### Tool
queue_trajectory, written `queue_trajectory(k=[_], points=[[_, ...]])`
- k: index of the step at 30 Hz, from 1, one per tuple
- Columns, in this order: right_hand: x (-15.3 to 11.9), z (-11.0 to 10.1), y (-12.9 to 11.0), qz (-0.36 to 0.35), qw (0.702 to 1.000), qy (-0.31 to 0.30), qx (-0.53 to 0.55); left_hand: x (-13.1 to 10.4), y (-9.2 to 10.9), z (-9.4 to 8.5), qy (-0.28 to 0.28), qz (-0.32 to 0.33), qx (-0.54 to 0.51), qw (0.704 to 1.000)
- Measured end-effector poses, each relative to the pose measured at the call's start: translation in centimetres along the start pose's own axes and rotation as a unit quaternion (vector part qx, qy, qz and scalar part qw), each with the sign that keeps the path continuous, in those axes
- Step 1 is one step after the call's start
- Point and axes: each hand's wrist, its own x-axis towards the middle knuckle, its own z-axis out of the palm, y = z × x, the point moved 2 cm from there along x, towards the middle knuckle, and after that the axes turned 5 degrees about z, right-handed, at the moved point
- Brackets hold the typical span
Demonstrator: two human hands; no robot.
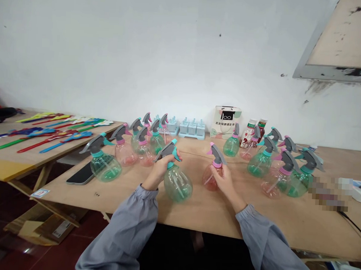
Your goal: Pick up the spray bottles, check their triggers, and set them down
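Head camera view: your left hand (pixel 159 170) is gripping the green spray bottle (pixel 178 184) at its neck, fingers curling closed around the collar and the teal trigger. The bottle is leaning slightly, its spray head pointing up and to the right. Whether its base is touching the wooden table (pixel 191 216) cannot be determined. Your right hand (pixel 225 181) is closing around the upper body of the pink spray bottle (pixel 210 177), thumb lying just below the pink collar. The nozzle is facing left. The two bottles are standing apart, side by side, at the middle of the front area.

On your left, a group of spray bottles (pixel 127 152) is occupying the table, with a phone (pixel 80 177) lying beside the nearest one. On your right, a second group (pixel 259 165) is standing. Pale blue molds (pixel 192 129) and a printed bag (pixel 219 128) are sitting by the wall. Colored sticks (pixel 36 141) are lying on the adjacent table (pixel 3 168).
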Motion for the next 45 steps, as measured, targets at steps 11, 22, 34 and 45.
queue_trajectory(k=[11,22,34,45], points=[[0.1,0.0,0.3,0.002,1.000,0.003,0.005,-0.1,1.5,-11.6,0.233,0.092,0.245,0.937],[0.1,0.1,0.5,-0.001,1.000,0.007,0.001,0.6,-1.3,-15.8,0.303,0.128,0.277,0.903],[0.1,0.1,0.4,-0.001,1.000,0.005,0.009,-0.1,-1.9,-15.0,0.383,0.203,0.257,0.864],[-0.2,0.3,0.4,-0.014,0.999,-0.010,-0.032,-3.0,1.3,-7.5,0.314,0.456,0.242,0.797]])
